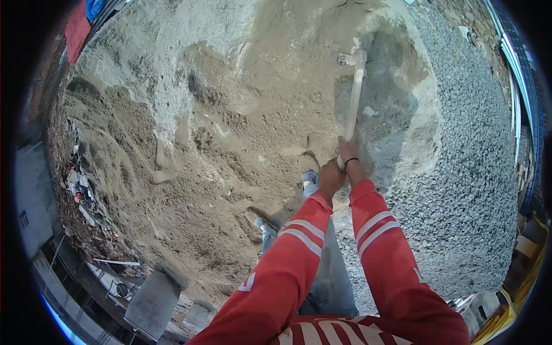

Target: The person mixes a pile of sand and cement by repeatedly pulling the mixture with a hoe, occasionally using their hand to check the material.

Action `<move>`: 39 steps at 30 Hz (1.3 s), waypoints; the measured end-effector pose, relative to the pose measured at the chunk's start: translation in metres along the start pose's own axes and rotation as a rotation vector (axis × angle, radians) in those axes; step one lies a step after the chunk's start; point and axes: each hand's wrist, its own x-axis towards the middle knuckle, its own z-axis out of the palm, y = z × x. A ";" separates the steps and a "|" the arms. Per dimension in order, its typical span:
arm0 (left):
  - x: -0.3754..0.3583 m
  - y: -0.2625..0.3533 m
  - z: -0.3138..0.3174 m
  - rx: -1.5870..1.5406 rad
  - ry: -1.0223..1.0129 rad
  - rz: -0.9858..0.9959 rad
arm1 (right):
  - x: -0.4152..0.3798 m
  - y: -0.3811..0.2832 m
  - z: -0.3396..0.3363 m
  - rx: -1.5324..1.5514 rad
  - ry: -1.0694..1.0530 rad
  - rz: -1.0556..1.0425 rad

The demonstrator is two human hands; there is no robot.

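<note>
Both my hands are closed around the pale shaft of a long-handled tool (355,102). My right hand (348,153), with a dark band at the wrist, grips it farther along. Close behind, my left hand (332,177) grips the near end. The shaft points away from me to a stubby, sand-coloured crosspiece at its far end. Whether a blade sits there is not clear. That far end lies over brown sand (299,75), beside a darker grey patch (391,80).
Grey gravel (471,155) is heaped on the right. My shoes (309,177) stand in the sand. An L-shaped sandy piece (161,175) lies left. A wheelbarrow-like grey tray (152,305) is at lower left. Rubble (80,190) and long metal lengths (514,86) border the sides.
</note>
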 end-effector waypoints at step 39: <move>-0.891 -0.272 -0.303 0.083 0.110 -0.954 | -0.621 0.325 0.110 -0.476 -0.997 0.904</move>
